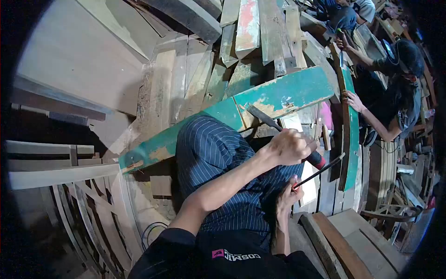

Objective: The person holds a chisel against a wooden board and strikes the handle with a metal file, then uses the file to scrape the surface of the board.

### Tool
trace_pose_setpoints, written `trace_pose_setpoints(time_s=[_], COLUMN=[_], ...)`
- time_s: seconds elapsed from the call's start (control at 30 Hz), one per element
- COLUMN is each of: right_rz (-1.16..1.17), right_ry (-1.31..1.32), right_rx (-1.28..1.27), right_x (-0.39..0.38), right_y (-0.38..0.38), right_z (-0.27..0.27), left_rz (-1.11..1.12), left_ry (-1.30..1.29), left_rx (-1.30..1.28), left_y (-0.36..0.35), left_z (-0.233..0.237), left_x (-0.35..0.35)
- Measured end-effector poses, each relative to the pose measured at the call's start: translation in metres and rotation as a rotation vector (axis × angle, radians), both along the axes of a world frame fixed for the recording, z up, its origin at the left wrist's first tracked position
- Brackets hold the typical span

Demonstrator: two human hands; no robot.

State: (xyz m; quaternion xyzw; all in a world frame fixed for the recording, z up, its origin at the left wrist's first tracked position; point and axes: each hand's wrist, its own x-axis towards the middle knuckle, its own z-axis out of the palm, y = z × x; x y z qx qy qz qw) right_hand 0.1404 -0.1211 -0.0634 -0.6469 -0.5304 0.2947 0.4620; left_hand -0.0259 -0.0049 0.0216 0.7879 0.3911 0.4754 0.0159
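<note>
Because it looks long and solid, the green plank (297, 88) lying aslant by the striped knee (204, 135) is probably heavy and stiff, best held by its long edges, clear of flaking paint. The left grip (292, 146) is closed round a chisel-like tool (267, 119), the right grip (287, 197) round a slim dark rod (325, 168).

Pale panel (76, 51), curved wooden slats (86, 211), weathered planks (247, 25), person (400, 95) in dark cap
</note>
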Motion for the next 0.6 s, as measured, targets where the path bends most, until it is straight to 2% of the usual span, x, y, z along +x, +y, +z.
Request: trace_pose_setpoints(time_s=[0.03,0.13,0.23,0.27,0.37,0.4,0.5,0.57,0.6], right_rz=[-0.014,-0.127,-0.004,0.02,0.02,-0.061,-0.023,-0.009,0.043], right_ry=[0.029,0.428,0.206,0.03,0.256,0.35,0.45,0.23,0.176], right_rx=[-0.008,0.158,0.018,-0.013,-0.009,0.04,0.163,-0.127,-0.05], right_x=[-0.006,-0.022,-0.011,0.002,-0.01,-0.014,-0.019,-0.02,-0.016], right_y=[0.0,0.001,-0.003,-0.001,-0.007,-0.004,-0.002,-0.005,-0.005], right_z=[0.011,0.014,0.009,-0.009,0.009,0.007,0.007,0.012,0.008], left_rz=[0.003,0.015,0.022,0.025,0.041,0.038,0.037,0.056,0.037], left_ry=[-0.002,0.025,0.05,0.045,0.028,0.039,0.058,0.042,0.068], left_rx=[0.001,-0.016,-0.015,0.002,0.016,0.006,0.009,0.063,0.004], left_y=[0.0,-0.002,-0.001,0.0,-0.001,-0.002,-0.001,0.0,0.0], left_z=[0.0,0.004,0.006,0.005,0.004,0.005,0.007,0.005,0.004], left_x=[-0.001,-0.003,-0.003,-0.001,-0.001,-0.002,-0.003,-0.001,0.0])
